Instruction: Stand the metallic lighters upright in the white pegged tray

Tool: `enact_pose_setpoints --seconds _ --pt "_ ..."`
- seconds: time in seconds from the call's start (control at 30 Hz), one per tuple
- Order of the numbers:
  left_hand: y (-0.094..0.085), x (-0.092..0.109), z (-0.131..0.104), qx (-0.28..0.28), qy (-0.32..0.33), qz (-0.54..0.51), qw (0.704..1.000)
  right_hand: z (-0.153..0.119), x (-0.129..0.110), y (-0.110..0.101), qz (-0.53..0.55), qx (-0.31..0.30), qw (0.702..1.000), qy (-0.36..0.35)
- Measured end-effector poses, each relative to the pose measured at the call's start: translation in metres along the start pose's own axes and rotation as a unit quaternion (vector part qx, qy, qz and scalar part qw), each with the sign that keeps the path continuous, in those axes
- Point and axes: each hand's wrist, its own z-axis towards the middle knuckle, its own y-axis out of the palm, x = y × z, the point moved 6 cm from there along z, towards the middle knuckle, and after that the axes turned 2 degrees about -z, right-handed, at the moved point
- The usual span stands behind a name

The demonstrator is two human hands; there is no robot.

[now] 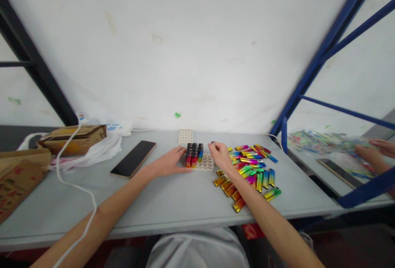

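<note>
Shiny lighters (194,159) with black tops stand upright in rows in a white holed tray (207,163). Against the left side of these rows rests my left hand (168,162), its thumb and fingers apart along the near and far corners. My right hand (219,155) is above the tray's right part, fingers pinched. A small dark tip, apparently of a lighter, shows at those fingertips; the rest of it is hidden. To the right, partly under my right forearm, lies a loose pile of rainbow-coloured metallic lighters (247,171).
A second white holed tray (185,136) lies near the wall. On the left are a black-screened phone (134,159), a cardboard box (75,139), a plastic bag (100,148) and a white cable (72,183). Past the blue frame (308,70), another person's hands (368,154) show.
</note>
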Motion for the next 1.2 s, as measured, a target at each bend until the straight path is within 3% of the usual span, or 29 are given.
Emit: enact_pose_setpoints --seconds 0.23,0.37,0.57,1.03,1.2 --pt "-0.001 0.003 0.0 -0.002 0.0 0.003 1.0 -0.006 -0.023 -0.007 -0.018 -0.095 0.99 -0.102" --pt "-0.001 0.004 0.0 -0.004 -0.004 -0.003 1.0 -0.009 -0.038 -0.013 -0.106 -0.1 0.97 -0.193" --pt "0.002 0.0 0.0 -0.008 0.0 0.009 1.0 -0.012 -0.037 -0.009 -0.137 -0.173 0.961 -0.166" --pt "0.0 0.002 0.0 0.003 0.002 -0.009 1.0 -0.017 -0.035 -0.004 -0.196 -0.297 0.917 -0.183" --pt "0.001 0.002 0.001 -0.004 0.0 -0.003 1.0 -0.015 -0.034 0.004 -0.301 -0.249 0.899 -0.199"
